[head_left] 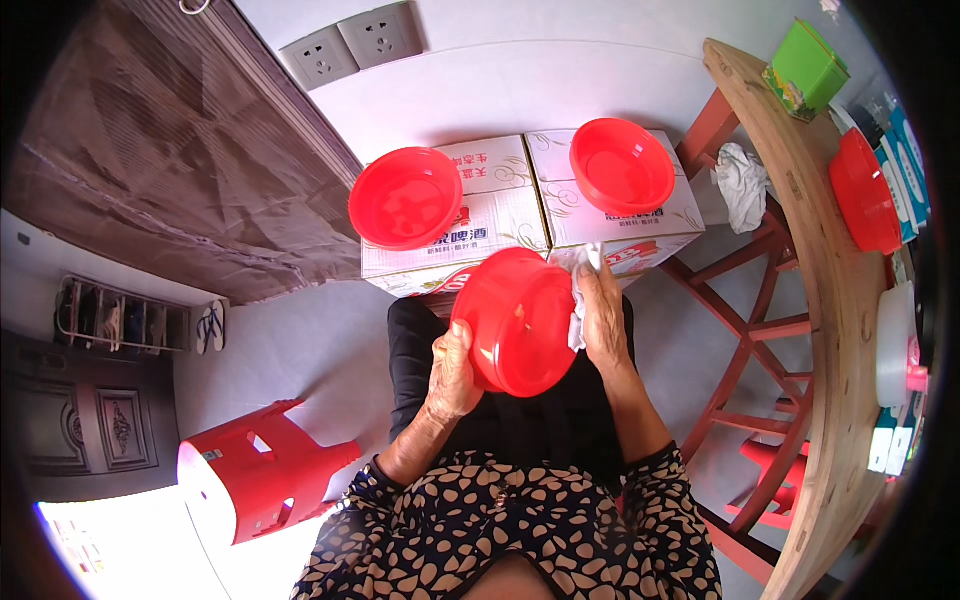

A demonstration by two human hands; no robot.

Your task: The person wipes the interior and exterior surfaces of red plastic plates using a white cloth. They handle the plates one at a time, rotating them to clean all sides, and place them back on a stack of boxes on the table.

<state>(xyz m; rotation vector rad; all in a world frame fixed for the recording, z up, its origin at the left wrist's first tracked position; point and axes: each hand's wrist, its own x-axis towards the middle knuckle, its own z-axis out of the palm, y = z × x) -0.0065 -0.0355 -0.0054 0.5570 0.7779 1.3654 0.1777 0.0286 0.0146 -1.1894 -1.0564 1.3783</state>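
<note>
A red plastic bowl (pixel 522 325) is tilted above my lap, its outer base turned up toward me. My left hand (pixel 455 372) grips its left rim, thumb on the outside and fingers partly hidden behind it. At the bowl's right side, my right hand (pixel 601 318) is closed on a white cloth (pixel 580 300) pressed to the rim. Beyond my knees, a second red bowl (pixel 406 198) rests on the left cardboard box (pixel 500 218). Another red bowl (pixel 622 165) sits on the right cardboard box (pixel 552 150).
A wooden table (pixel 835 380) on reddish legs runs along the right, bearing a green container (pixel 806 70) and a red basin (pixel 864 190). A crumpled white cloth (pixel 741 188) hangs by its legs. On the floor at left lie a tipped red stool (pixel 265 470) and slippers (pixel 210 328).
</note>
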